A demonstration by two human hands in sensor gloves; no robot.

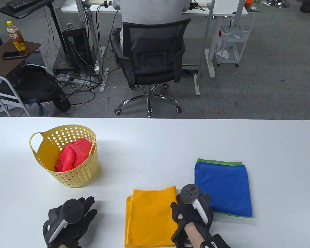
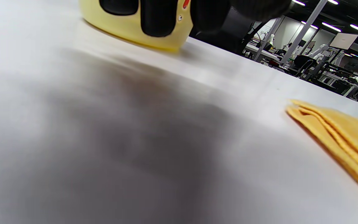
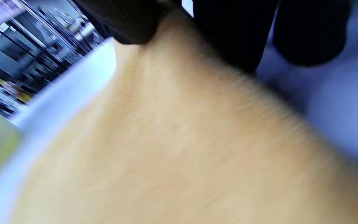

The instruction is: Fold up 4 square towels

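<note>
basket (image 1: pixel 75 178) – red towel (image 1: pixel 73 155) inside | blue towel (image 1: pixel 223 188) beside orange towel (image 1: pixel 149 219)

Plenty of bare tabletop (image 1: pixel 155 144) across the far half and between the yellow basket (image 1: pixel 67 160) and the orange towel (image 1: pixel 151 217); the blue towel stack (image 1: pixel 223 188) sits just beside that towel on the right, tight squeeze there
</note>
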